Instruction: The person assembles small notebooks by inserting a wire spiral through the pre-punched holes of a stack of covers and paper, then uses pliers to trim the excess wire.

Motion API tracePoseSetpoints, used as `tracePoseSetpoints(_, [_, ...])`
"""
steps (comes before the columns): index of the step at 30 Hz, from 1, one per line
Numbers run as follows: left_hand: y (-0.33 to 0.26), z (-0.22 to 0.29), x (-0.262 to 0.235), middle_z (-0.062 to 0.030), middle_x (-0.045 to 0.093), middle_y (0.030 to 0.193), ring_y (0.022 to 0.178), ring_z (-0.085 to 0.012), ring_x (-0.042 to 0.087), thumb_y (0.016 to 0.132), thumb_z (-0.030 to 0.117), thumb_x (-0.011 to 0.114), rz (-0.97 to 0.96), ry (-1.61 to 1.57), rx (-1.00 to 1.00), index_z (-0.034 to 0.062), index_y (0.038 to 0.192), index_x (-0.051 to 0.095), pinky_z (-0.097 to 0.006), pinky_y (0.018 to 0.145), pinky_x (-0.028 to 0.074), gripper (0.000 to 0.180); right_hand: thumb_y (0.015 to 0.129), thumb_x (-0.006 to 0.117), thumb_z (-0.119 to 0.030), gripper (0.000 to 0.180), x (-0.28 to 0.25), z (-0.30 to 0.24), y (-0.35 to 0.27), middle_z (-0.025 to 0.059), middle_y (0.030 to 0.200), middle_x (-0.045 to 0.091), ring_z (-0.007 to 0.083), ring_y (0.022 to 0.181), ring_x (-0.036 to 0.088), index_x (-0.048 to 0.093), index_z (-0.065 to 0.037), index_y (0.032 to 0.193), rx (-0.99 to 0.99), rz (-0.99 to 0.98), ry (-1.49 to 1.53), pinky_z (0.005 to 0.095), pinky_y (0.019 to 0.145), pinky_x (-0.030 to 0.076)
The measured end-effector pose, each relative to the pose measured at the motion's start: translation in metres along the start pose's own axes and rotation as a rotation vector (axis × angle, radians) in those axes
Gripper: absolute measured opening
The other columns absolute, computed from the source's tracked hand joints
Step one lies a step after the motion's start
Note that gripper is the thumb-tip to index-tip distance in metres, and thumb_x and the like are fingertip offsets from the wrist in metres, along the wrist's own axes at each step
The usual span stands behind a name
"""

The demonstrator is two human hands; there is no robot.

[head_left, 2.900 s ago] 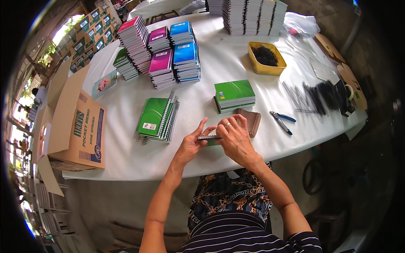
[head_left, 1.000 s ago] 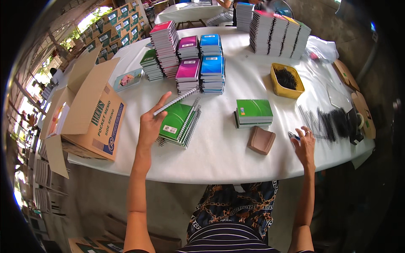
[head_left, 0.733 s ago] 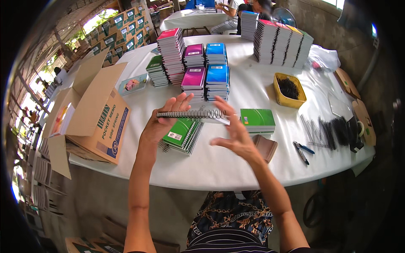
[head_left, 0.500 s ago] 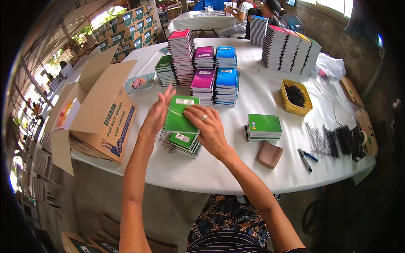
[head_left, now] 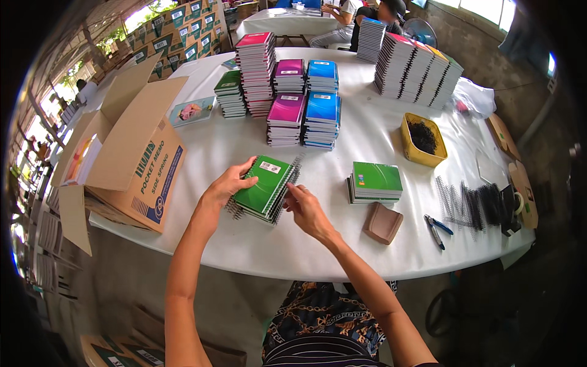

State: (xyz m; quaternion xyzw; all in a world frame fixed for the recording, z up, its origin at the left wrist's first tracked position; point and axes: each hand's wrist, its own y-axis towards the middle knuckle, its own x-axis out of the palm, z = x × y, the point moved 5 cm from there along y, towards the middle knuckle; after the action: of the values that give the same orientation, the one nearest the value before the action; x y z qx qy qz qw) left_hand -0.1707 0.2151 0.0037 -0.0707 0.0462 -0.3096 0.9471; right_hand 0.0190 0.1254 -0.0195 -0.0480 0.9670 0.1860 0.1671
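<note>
A green notebook (head_left: 263,186) with a white label lies tilted on top of a small stack of spiral-bound notebooks near the table's front. My left hand (head_left: 229,186) is closed on its left side, thumb on the cover and fingers at the far edge. Along the notebook's right side runs a dark spiral coil (head_left: 296,171), whose far end sticks out past the cover. At that edge my right hand (head_left: 309,210) has its fingers curled together, a ring on one of them. Whatever is between its fingertips is too small to tell.
On the right are another green stack (head_left: 376,182), a brown block (head_left: 383,224), pliers (head_left: 437,231), loose black coils (head_left: 483,205) and a yellow tub (head_left: 423,139). Notebook stacks (head_left: 286,109) stand behind. An open carton (head_left: 137,171) sits left. Two people (head_left: 379,21) sit beyond.
The green notebook has come down onto the stack and turned, its spiral side now at the right. My left hand has closed on it; my right hand has left the cover for the coil edge.
</note>
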Motion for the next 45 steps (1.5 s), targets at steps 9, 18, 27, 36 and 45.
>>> tracePoseSetpoints(9, [-0.006, -0.004, -0.019, -0.0195, 0.032, 0.153, 0.141, -0.0238, 0.031, 0.087, 0.022, 0.072, 0.199, 0.121, 0.005, -0.0024, 0.151, 0.022, -0.035, 0.114, 0.026, 0.084, 0.083, 0.064, -0.001, 0.036, -0.032, -0.02, -0.001, 0.0163, 0.106, 0.06, 0.035, 0.099, 0.058, 0.061, -0.002, 0.119, -0.146, 0.028, -0.49, 0.0421, 0.085, 0.048])
tracePoseSetpoints(18, [-0.039, 0.081, 0.069, -0.0152, 0.032, 0.155, 0.147, -0.0282, 0.018, 0.09, 0.003, 0.058, 0.459, 0.56, 0.564, 0.0055, 0.15, 0.032, -0.037, 0.118, 0.015, 0.066, 0.075, 0.076, -0.03, 0.036, -0.288, 0.094, -0.049, 0.0156, 0.075, 0.066, 0.0247, 0.072, 0.066, 0.067, 0.004, 0.077, 0.583, 0.428, -0.467, 0.0376, 0.061, 0.05])
tracePoseSetpoints(27, [0.01, 0.037, 0.177, -0.0184, 0.035, 0.152, 0.146, -0.035, 0.019, 0.084, 0.01, 0.072, 0.207, 0.526, 0.541, 0.0126, 0.15, 0.032, -0.039, 0.118, 0.019, 0.077, 0.072, 0.078, -0.017, 0.026, -0.305, 0.078, -0.047, 0.0097, 0.064, 0.062, 0.0158, 0.06, 0.059, 0.065, 0.005, 0.073, 0.435, 0.572, -0.509, 0.0306, 0.054, 0.046])
tracePoseSetpoints(36, [-0.004, 0.001, 0.189, -0.0206, 0.027, 0.156, 0.135, -0.0201, 0.04, 0.08, -0.001, 0.073, -0.009, -0.319, 0.274, 0.0122, 0.156, 0.005, -0.029, 0.107, 0.032, 0.102, 0.079, 0.071, 0.004, 0.014, -0.156, 0.0, -0.118, -0.0057, 0.08, 0.058, 0.0053, 0.077, 0.053, 0.063, -0.003, 0.087, 0.142, 0.37, 0.437, 0.0229, 0.07, 0.045])
tracePoseSetpoints(45, [-0.038, 0.013, 0.204, -0.0179, 0.03, 0.155, 0.143, -0.0312, 0.026, 0.081, 0.032, 0.075, 0.153, 0.432, 0.553, 0.008, 0.155, 0.009, -0.042, 0.113, 0.025, 0.102, 0.084, 0.053, 0.009, 0.024, -0.1, -0.004, -0.149, 0.0162, 0.091, 0.061, 0.0261, 0.088, 0.061, 0.052, 0.001, 0.106, 0.212, 0.232, 0.079, 0.034, 0.081, 0.047])
